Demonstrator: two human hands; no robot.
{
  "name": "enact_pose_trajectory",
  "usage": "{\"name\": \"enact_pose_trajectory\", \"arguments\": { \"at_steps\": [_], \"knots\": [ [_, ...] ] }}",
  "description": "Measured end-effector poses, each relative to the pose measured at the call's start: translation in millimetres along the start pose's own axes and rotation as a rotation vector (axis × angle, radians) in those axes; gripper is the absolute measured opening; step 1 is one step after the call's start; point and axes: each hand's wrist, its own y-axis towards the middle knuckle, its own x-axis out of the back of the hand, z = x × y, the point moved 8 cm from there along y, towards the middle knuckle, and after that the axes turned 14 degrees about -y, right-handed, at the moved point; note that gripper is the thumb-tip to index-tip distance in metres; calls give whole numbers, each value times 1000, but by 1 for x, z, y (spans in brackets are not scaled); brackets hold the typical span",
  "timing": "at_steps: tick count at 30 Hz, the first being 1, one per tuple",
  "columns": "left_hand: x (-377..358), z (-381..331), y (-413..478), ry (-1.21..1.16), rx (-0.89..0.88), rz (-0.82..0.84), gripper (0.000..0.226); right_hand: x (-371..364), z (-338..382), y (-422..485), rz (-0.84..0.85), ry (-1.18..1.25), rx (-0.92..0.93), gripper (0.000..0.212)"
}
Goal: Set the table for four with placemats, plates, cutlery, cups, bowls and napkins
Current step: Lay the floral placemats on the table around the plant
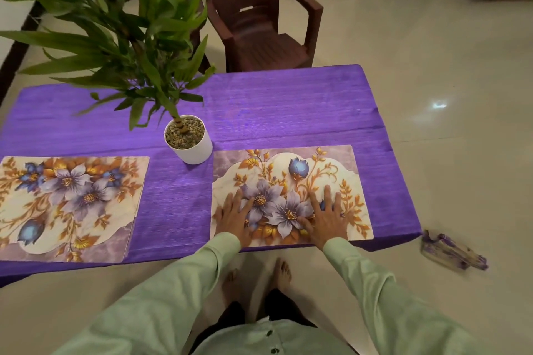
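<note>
Left hand [234, 216] and right hand [327, 216] lie flat, fingers spread, on mat [331, 161] just right of pot [197, 151]. Second mat [69, 204] left of pot. Both mats on purple cloth [274, 112].

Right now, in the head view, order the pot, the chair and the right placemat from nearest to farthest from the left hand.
1. Right placemat: directly under the left hand, which lies flat on it.
2. Pot: farther back and to the left, mid-table.
3. Chair: beyond the far edge of the table.
</note>
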Motion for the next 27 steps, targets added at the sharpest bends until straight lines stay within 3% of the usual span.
{"name": "enact_pose_trajectory", "arguments": {
  "at_steps": [19, 22, 27],
  "knots": [
    [1, -7, -1, -40, 11, -17, 79, 3, -5, 2, -19, 3, 1, 85],
    [3, -5, -2, -97, -1, -19, 81, 2, -5, 4, -24, 7, 1, 85],
    [32, 13, -9, -306, -23, -164, 72, 22, 15, 0, -83, 16, 1, 81]
  ]
}}
